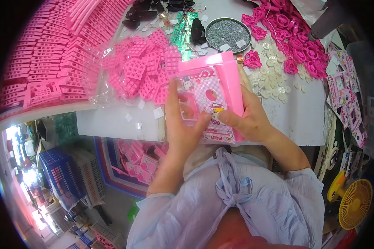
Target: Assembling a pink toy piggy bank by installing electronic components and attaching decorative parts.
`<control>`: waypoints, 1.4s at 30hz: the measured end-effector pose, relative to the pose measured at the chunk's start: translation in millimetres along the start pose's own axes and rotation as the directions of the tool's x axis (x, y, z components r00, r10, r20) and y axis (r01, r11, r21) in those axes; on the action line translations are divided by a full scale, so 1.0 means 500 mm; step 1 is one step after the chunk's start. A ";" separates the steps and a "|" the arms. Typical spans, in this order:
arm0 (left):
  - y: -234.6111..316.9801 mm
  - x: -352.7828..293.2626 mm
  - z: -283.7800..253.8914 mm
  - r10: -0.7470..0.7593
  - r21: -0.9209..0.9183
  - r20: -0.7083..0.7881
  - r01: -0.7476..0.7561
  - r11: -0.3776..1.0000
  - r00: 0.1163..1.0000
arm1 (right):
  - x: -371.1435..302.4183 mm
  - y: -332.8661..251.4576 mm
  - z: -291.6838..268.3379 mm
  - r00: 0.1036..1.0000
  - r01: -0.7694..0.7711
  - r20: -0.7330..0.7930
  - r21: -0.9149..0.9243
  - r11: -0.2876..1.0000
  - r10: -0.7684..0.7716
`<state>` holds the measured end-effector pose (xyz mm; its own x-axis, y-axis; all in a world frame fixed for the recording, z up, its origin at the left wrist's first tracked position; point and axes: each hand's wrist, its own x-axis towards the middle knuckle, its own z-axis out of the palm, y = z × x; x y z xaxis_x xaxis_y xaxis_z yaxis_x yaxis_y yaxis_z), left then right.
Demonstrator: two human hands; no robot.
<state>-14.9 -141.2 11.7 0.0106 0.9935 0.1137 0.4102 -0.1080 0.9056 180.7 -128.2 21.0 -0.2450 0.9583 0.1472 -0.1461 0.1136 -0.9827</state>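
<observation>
A pink plastic case (233,76) is held tilted over the front of the worktable, close to my body. On its face lies a printed cartoon panel (212,96) with a checked pattern and a window at its left side. My left hand (182,130) grips the left edge, its thumb pressed near the lower middle of the panel. From the right, my right hand (252,118) wraps the other edge, with its thumb also on the printed face. The fingers behind the case are mostly hidden.
Pink keypad pieces (143,66) in a clear bag lie left of the case, beside stacked pink housings (41,62). Behind it stand a round tin of small metal parts (228,35) and green circuit boards (186,33). Magenta rings (295,45) and whitish discs (274,74) spread rightward.
</observation>
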 end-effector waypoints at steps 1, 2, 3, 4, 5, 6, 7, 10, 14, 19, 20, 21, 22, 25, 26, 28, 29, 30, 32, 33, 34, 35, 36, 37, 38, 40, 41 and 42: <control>-0.001 -0.001 0.002 -0.014 -0.010 0.002 0.014 1.000 1.000 | 0.001 -0.006 -0.002 0.999 -0.013 0.030 -0.050 0.999 0.015; -0.002 -0.006 0.003 -0.021 -0.013 0.000 0.021 1.000 1.000 | 0.004 -0.019 -0.003 0.997 -0.026 0.064 -0.098 0.995 0.032; -0.002 -0.009 0.002 -0.023 -0.006 -0.003 0.023 1.000 1.000 | 0.007 -0.032 -0.005 0.994 -0.036 0.097 -0.146 0.989 0.051; -0.002 -0.011 0.001 -0.024 0.002 -0.004 0.024 1.000 1.000 | 0.010 -0.044 -0.009 0.989 -0.024 0.137 -0.189 0.982 0.051; 0.000 -0.015 -0.001 -0.021 0.019 -0.006 0.021 1.000 1.000 | 0.014 -0.056 -0.015 0.982 -0.011 0.180 -0.231 0.973 0.054; 0.003 -0.019 -0.002 -0.018 0.037 -0.009 0.019 0.999 1.000 | 0.016 -0.060 -0.019 0.973 0.005 0.224 -0.271 0.963 0.058; 0.006 -0.021 0.000 0.002 0.067 -0.008 -0.001 0.998 1.000 | 0.018 -0.047 -0.021 0.965 -0.003 0.259 -0.162 0.987 0.045; 0.033 -0.008 0.005 0.107 0.187 0.015 -0.107 0.977 0.994 | 0.025 -0.016 -0.029 0.946 -0.074 0.321 0.111 0.991 0.035; 0.049 0.032 -0.005 0.102 -0.036 -0.105 -0.106 0.994 0.989 | 0.029 -0.018 -0.041 0.916 -0.268 0.381 0.341 0.901 0.129; -0.006 0.067 -0.023 -0.406 -0.686 0.069 0.339 0.643 0.911 | 0.037 -0.046 -0.058 0.891 -0.423 0.301 0.281 0.862 0.340; 0.004 0.065 -0.012 -0.378 -0.638 -0.025 0.276 0.719 0.926 | 0.029 -0.048 -0.065 0.899 -0.398 0.272 0.182 0.899 0.343; 0.009 0.067 -0.009 -0.353 -0.636 -0.068 0.232 0.736 0.933 | 0.018 -0.051 -0.074 0.908 -0.370 0.242 0.080 0.925 0.342; 0.012 0.069 -0.006 -0.327 -0.633 -0.111 0.187 0.751 0.938 | -0.005 -0.033 -0.079 0.896 -0.413 0.219 0.096 0.905 0.386; 0.006 0.066 0.007 -0.270 -0.638 -0.191 0.090 0.765 0.944 | -0.046 -0.017 -0.049 0.969 -0.239 0.101 0.135 0.962 0.226; 0.009 0.068 0.005 -0.248 -0.642 -0.178 0.078 0.762 0.952 | -0.044 -0.013 -0.050 0.963 -0.266 0.112 0.246 0.932 0.245; 0.008 0.072 0.001 -0.217 -0.641 -0.151 0.072 0.765 0.964 | -0.040 -0.010 -0.059 0.956 -0.291 0.143 0.377 0.879 0.255; 0.005 0.075 -0.005 -0.208 -0.628 -0.144 0.073 0.774 0.967 | -0.039 -0.010 -0.060 0.955 -0.293 0.163 0.405 0.866 0.247; 0.004 0.076 -0.011 -0.200 -0.616 -0.137 0.075 0.784 0.970 | -0.041 -0.020 -0.064 0.959 -0.272 0.183 0.354 0.895 0.219; 0.013 0.071 -0.004 -0.205 -0.616 -0.198 0.041 0.787 0.959 | -0.045 -0.019 -0.060 0.974 -0.177 0.188 0.269 0.947 0.129; 0.016 0.068 -0.002 -0.208 -0.617 -0.226 0.025 0.786 0.951 | -0.049 -0.008 -0.055 0.983 -0.106 0.174 0.234 0.967 0.066; 0.017 0.062 -0.006 -0.210 -0.600 -0.240 0.025 0.800 0.948 | -0.052 -0.001 -0.051 0.987 -0.034 0.162 0.198 0.980 0.002; 0.021 0.061 -0.009 -0.229 -0.611 -0.231 0.043 0.791 0.946 | -0.055 0.001 -0.047 0.988 -0.077 0.150 0.233 0.969 0.042; 0.029 0.062 -0.011 -0.249 -0.621 -0.221 0.061 0.782 0.943 | -0.059 0.002 -0.043 0.987 -0.118 0.139 0.269 0.956 0.083; 0.033 0.063 -0.013 -0.268 -0.631 -0.211 0.079 0.772 0.940 | -0.060 0.003 -0.040 0.984 -0.159 0.130 0.305 0.939 0.124; 0.030 0.061 -0.016 -0.259 -0.623 -0.200 0.081 0.778 0.945 | -0.060 0.000 -0.044 0.981 -0.152 0.162 0.294 0.944 0.107; 0.021 0.060 -0.020 -0.239 -0.608 -0.174 0.086 0.789 0.955 | -0.061 -0.010 -0.058 0.972 -0.135 0.224 0.272 0.953 0.074; 0.023 0.060 -0.015 -0.253 -0.613 -0.181 0.093 0.785 0.950 | -0.066 -0.005 -0.059 0.979 -0.083 0.200 0.249 0.965 0.033; 0.026 0.060 -0.009 -0.267 -0.618 -0.186 0.099 0.780 0.945 | -0.072 0.006 -0.059 0.984 -0.031 0.175 0.225 0.974 -0.009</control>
<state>-13.3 -113.2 28.8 -0.2693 0.9613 -0.0586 -0.2428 -0.0089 0.9700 217.3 -154.6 9.3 -0.4077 0.8964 0.1739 -0.3500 0.0224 -0.9365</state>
